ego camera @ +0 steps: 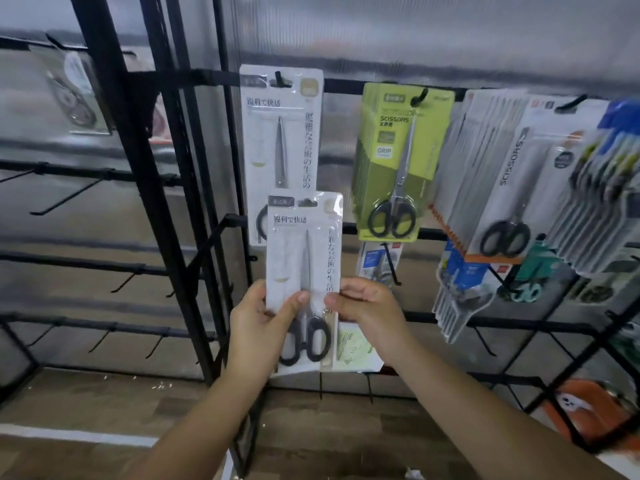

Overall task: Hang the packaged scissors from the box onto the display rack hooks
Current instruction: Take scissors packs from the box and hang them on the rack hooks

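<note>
Left hand and right hand each pinch the white scissors pack, upright between both grips.

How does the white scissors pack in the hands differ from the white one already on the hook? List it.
1. The hung pack hangs from a rack hook; the held pack is on no hook, pinched between the left hand and right hand.
2. The held pack sits lower and nearer, covering the hung pack's bottom.
Shared: same white card, same print, black-handled scissors.
</note>
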